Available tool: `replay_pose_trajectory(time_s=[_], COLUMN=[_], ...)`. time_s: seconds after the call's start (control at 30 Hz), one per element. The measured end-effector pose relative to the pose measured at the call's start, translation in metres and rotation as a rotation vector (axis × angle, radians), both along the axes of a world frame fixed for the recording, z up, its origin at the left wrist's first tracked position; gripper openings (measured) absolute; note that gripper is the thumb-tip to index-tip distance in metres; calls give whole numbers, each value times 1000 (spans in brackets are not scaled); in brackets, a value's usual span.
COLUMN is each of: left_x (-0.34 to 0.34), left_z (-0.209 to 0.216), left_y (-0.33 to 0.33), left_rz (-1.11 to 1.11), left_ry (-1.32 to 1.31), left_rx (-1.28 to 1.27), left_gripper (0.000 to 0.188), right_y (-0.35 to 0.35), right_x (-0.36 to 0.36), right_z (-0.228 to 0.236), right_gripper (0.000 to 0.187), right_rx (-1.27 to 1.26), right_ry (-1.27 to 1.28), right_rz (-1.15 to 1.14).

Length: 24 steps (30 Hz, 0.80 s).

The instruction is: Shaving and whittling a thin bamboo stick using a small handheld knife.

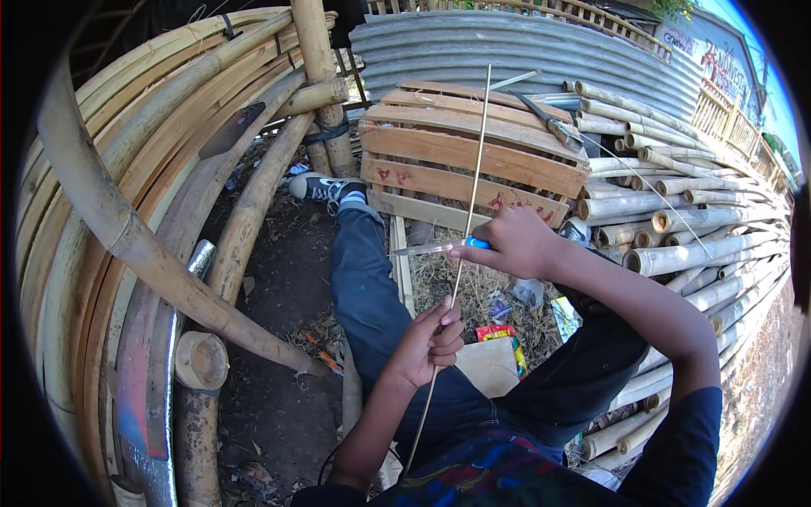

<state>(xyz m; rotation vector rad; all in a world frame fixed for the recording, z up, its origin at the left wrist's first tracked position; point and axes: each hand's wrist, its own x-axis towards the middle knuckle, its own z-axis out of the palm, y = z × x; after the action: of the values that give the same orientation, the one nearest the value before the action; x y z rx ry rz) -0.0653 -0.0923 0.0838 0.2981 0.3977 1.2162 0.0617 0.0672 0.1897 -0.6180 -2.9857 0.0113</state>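
Observation:
A long, thin bamboo strip slants up from my lap past both hands. My left hand is closed round its lower part, fingers curled over it. Higher up, my right hand grips a knife by its blue handle. The knife's blade points left and crosses the strip, with my right thumb close beside the strip. Whether the edge bites into the bamboo, I cannot tell. Below the hands, a flat tan piece and a red and yellow packet lie between my legs.
A slatted wooden crate stands ahead, with a dark long tool on top. Cut bamboo poles are stacked at the right. Curved bamboo lengths lean at the left, one reaching toward my leg. Corrugated metal sheeting stands behind.

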Motion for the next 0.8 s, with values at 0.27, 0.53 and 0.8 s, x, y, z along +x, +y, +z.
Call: replay_pose_trajectory(time_s=[0.27, 0.53, 0.8], left_x=[15, 23, 22], left_z=[3, 2, -1], left_y=[7, 20, 5], left_rz=[-91, -137, -137], left_ry=[-159, -547, -664], left_rx=[-14, -29, 16], left_gripper=[30, 28, 28], right_y=[61, 32, 59], right_x=[18, 34, 23], right_z=[8, 9, 6], right_gripper=[70, 68, 69], right_rx=[-181, -318, -334], right_ry=[248, 167, 311], right_rz=[-252, 15, -245])
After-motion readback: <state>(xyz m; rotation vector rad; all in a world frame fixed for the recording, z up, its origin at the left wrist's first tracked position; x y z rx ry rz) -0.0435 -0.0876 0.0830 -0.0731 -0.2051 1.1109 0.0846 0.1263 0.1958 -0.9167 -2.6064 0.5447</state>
